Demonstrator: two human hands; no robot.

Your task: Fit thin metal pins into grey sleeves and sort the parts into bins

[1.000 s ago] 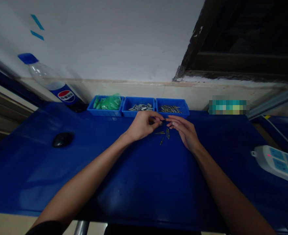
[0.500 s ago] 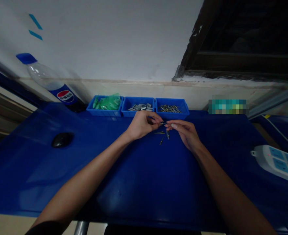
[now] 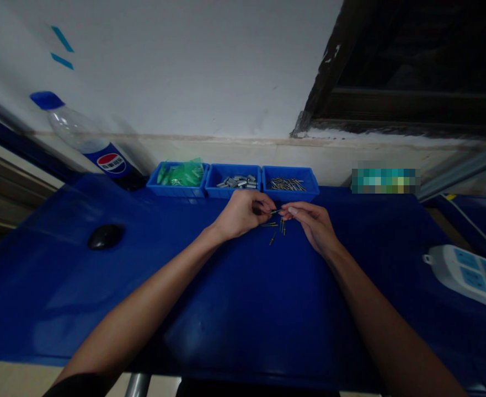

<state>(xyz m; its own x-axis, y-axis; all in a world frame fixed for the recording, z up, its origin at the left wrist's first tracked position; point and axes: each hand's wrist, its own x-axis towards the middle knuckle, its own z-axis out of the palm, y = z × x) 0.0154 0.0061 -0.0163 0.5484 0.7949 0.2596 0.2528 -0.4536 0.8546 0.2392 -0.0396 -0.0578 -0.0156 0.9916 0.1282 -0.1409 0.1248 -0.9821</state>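
My left hand [image 3: 243,214] and my right hand [image 3: 312,221] meet just in front of the blue bins, fingertips almost touching. Between them is a thin metal pin [image 3: 275,211], pinched from both sides; its finer details are too small to make out. Under the fingers, several similar pins with brass-coloured parts lie loose on the blue tabletop [image 3: 243,309], among them one pin [image 3: 272,239] nearest me. More such pins [image 3: 286,184] fill the right bin [image 3: 291,195]. Small grey metal pieces [image 3: 238,181] are in the middle bin [image 3: 222,192].
The left bin [image 3: 176,191] holds green plastic bags [image 3: 187,173]. A cola bottle [image 3: 87,146] stands at the back left, with a black computer mouse [image 3: 104,237] in front of it. On the right lies a white power strip [image 3: 466,275]. A wall closes off the back.
Both hands stay close together at the same spot, still on the pin. My left hand has dropped slightly, and its fingers have shifted a little on the pin.
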